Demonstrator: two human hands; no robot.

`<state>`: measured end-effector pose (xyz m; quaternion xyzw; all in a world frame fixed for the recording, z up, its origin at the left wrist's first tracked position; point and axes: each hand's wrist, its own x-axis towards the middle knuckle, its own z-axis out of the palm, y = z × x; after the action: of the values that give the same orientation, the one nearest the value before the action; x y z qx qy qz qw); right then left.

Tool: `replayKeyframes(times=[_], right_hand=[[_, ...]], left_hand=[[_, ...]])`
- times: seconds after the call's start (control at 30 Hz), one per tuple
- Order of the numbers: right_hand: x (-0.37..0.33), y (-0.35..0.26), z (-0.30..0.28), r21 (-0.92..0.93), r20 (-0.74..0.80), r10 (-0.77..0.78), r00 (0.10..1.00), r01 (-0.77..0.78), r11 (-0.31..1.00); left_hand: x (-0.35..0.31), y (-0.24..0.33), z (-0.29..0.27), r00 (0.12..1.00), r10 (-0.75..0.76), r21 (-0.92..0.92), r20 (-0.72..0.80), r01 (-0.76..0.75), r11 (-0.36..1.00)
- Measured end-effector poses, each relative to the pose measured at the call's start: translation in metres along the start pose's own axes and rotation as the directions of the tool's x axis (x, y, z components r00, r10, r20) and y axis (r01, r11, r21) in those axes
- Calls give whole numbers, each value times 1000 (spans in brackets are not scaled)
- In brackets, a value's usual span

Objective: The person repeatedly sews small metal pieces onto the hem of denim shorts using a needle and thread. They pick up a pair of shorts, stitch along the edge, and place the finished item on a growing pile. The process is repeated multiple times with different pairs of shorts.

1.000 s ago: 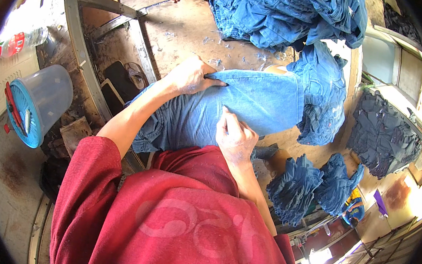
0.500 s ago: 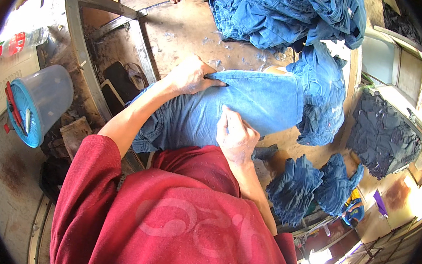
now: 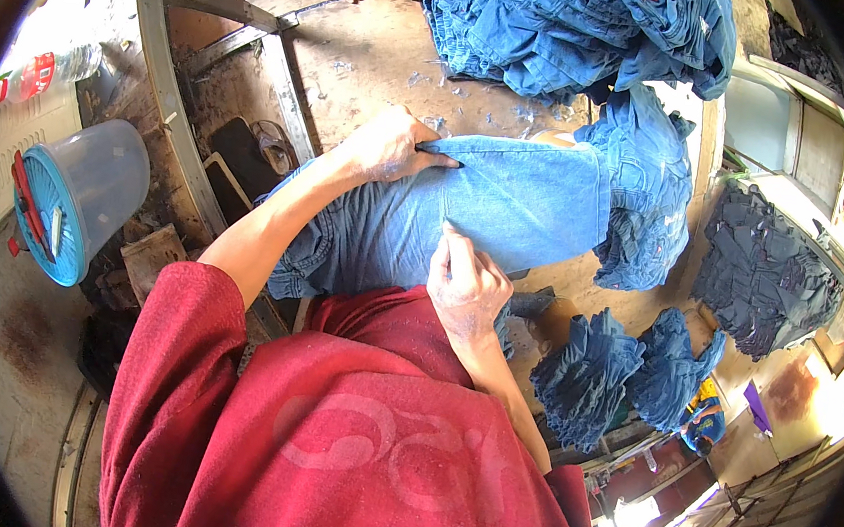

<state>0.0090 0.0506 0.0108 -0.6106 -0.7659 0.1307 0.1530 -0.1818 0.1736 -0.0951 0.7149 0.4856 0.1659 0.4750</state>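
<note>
A light blue denim garment is stretched across my lap, its hemmed end to the right and its gathered, darker part at the left. At its far edge my left hand is closed, pinching a fold of the denim between thumb and fingers. My right hand is closed over the near side of the cloth, its fingertips together at a crease or seam line. Whether they grip cloth, a thread or something small cannot be made out.
A big heap of blue denim lies ahead, with another denim piece at the right. Smaller denim bundles and a dark garment stack sit further right. At left are a clear tub with a blue lid and a metal frame.
My right hand has shifted slightly toward me and to the left over the denim. My left hand keeps its pinch on the far edge.
</note>
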Motion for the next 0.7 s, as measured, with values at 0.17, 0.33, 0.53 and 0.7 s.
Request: replayKeyframes(times=[0.17,0.33,0.53,0.7], right_hand=[[-5,8,10,-18,4,-33,999,33,999],[-26,9,2,-31,28,-51,998,52,998],[-34,14,7,7,-48,-55,997,56,998],[-49,14,1,-23,14,-81,997,81,996]], left_hand=[[-1,5,-3,1000,-10,37,-5,10,999],[-3,9,-5,1000,-17,18,-17,18,1000],[-2,11,-5,999,-1,11,-35,2,1000],[-4,15,-5,998,-12,47,-56,15,999]])
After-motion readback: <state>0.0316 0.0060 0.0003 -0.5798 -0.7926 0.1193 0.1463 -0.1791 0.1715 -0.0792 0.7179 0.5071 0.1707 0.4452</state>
